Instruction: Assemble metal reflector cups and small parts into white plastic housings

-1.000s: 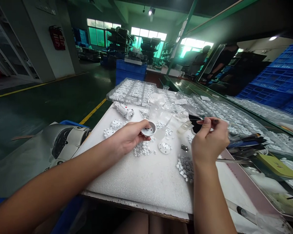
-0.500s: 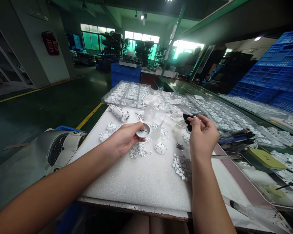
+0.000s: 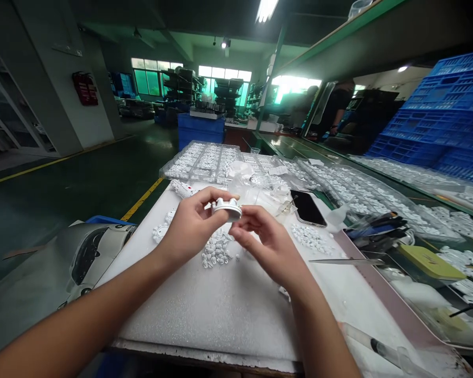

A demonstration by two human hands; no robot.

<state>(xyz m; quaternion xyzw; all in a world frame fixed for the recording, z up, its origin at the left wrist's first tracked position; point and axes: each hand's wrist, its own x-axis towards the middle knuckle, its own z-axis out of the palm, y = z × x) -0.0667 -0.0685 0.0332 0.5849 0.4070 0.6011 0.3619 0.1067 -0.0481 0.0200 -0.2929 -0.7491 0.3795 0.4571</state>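
My left hand (image 3: 191, 223) is closed around the rim of a small white round plastic part (image 3: 229, 211), held tilted above the table with little knobs along its upper side. Close against its right edge is my right hand (image 3: 266, 241), fingers curled and the index fingertip at the rim. Whatever may be between those fingertips is hidden. Below the hands lies a heap of small white pieces (image 3: 216, 253). More round white parts (image 3: 160, 232) sit left of it, partly covered by my left hand.
A phone (image 3: 309, 208) and another pile of white pieces (image 3: 313, 239) lie to the right. Tweezers (image 3: 349, 261) and a syringe (image 3: 368, 341) are nearer me. Trays full of white parts (image 3: 205, 160) line the back. Blue crates (image 3: 441, 115) are stacked far right.
My right hand has moved left from beside the phone to the round part. The left hand has turned that part from showing its hollow side to a tilted edge-on view.
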